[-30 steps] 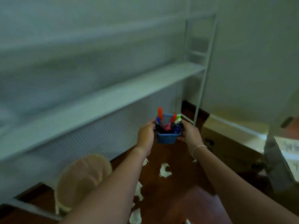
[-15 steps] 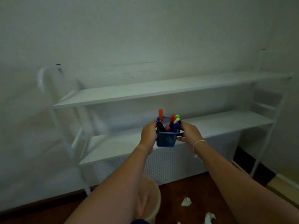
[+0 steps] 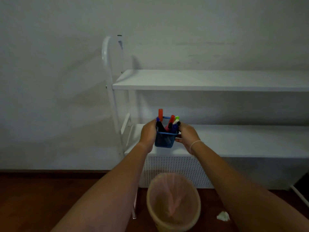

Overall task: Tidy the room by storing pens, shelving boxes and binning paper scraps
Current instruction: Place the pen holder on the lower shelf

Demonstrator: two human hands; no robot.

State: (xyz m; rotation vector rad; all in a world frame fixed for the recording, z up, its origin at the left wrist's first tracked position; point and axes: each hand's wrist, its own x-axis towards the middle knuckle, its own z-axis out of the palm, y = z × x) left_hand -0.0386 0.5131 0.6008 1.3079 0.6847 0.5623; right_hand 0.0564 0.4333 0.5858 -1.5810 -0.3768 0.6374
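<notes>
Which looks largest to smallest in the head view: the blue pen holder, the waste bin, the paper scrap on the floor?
1. Waste bin, though it is nearer the camera, which enlarges it.
2. Blue pen holder, held between both hands.
3. Paper scrap, clearly smallest.

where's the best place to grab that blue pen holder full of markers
Grip the blue mesh pen holder by its two opposite side walls below the rim, coming in from left and right, as the left hand and right hand do now. The markers stick out above, blocking a top grasp.
</notes>
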